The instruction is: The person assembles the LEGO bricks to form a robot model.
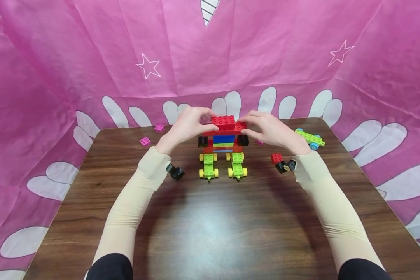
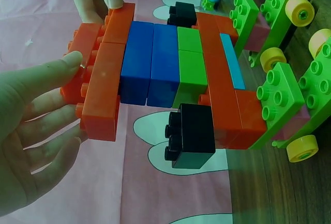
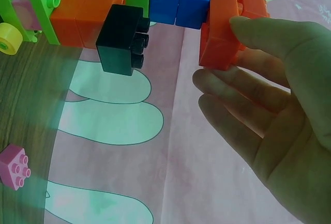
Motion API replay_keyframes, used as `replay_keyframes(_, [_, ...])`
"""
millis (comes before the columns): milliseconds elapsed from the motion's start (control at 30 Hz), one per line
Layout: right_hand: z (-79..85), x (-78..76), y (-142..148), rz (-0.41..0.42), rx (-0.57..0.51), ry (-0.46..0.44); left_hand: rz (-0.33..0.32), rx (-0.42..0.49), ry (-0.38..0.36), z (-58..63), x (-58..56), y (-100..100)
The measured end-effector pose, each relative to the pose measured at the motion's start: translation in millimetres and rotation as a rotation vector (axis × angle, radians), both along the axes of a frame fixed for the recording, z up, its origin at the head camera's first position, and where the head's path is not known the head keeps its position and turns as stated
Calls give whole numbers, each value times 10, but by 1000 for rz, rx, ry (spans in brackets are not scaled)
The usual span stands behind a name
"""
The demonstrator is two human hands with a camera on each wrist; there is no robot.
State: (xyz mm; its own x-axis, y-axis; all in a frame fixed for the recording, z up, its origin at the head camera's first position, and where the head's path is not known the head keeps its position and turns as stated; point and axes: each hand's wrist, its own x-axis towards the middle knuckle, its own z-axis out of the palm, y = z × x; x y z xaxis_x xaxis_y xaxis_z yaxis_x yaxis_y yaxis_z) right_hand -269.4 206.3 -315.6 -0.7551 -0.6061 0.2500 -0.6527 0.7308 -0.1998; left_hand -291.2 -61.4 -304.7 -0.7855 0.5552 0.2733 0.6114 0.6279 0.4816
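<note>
Left grip (image 1: 191, 123) clamped on red studded plastic brick (image 1: 223, 121) atop multicoloured plastic-brick tower (image 1: 224, 139), right grip (image 1: 267, 127) pinching red plastic crossbar (image 1: 241, 127) on tower's right, seating hard to confirm from here; uneven push could roll lime-green yellow-wheeled plastic bases (image 1: 208, 171) under tower and topple it.

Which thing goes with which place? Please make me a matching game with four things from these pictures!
Things:
1. Round yellow plastic wheels
2. Blocky black plastic bricks
3. Long lime-green plastic car with blue wheels
4. Rectangular dark-blue plastic bricks

Places:
A. Near the far right corner of the brown wood-look table
B. Stacked just above a lime-green plastic layer
C. At the foot of the tall, colourful plastic brick tower
D. One on each side of the tower

Right pairs: 1-C, 2-D, 3-A, 4-B
</note>
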Motion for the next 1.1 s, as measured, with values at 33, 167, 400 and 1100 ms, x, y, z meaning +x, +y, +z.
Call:
replay_keyframes(33, [-1,0,-1,0,-1,-2,1,-3,-2,-3,0,2])
replay_keyframes(167, [-1,-2,5,5,3,9,-3,-15,-7,-4,2,21])
replay_keyframes(400, [7,-1,5,12,-5,16,-17,-20,10,-9,14,27])
replay_keyframes(1100, [8,11,-1,6,-13,5,-55,-37,106,-21,23,20])
